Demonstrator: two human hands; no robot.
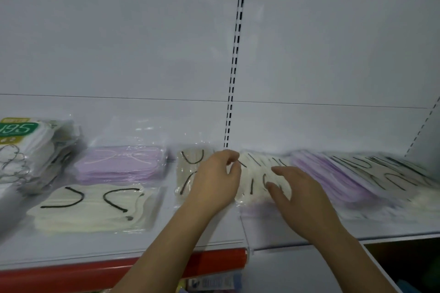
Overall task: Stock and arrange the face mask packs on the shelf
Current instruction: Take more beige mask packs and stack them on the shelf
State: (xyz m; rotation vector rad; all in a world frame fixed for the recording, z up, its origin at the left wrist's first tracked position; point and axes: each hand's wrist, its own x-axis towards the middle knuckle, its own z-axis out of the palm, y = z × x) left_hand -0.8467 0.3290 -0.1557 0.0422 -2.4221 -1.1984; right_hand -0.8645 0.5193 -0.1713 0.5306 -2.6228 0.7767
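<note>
The left hand (215,181) has its fingers (232,158) curled, thumb and forefinger closing in a pinch at the near left edge of a cream face mask pack (259,173); motion blur hides whether film is truly caught between them. The right hand (301,200) lies flatter, its fingers (273,187) spread and only slightly bent, pressing down on the top of the same pack rather than wrapping it. That pack sits mid-shelf, just right of the slotted upright (234,66), and seems to rest on a lilac pack (256,209) showing beneath its near edge. It is a flat stack of masks in clear film, so I judge it light, soft and floppy, with slippery wrapping; it would sag if lifted by one corner, so it is best held at both short ends or slid flat under a palm. Its long axis appears to run front to back, the black ear loops lying toward the back panel and the shelf lip. To the right a fanned row of lilac packs (333,178) leans overlapping along the shelf (214,228). To the left lie another cream pack (188,173) touching the left hand, a lilac pack with white loops (121,164) behind a wide cream pack (90,207) lying crosswise, and a leaning white stack with a green label (21,145).
</note>
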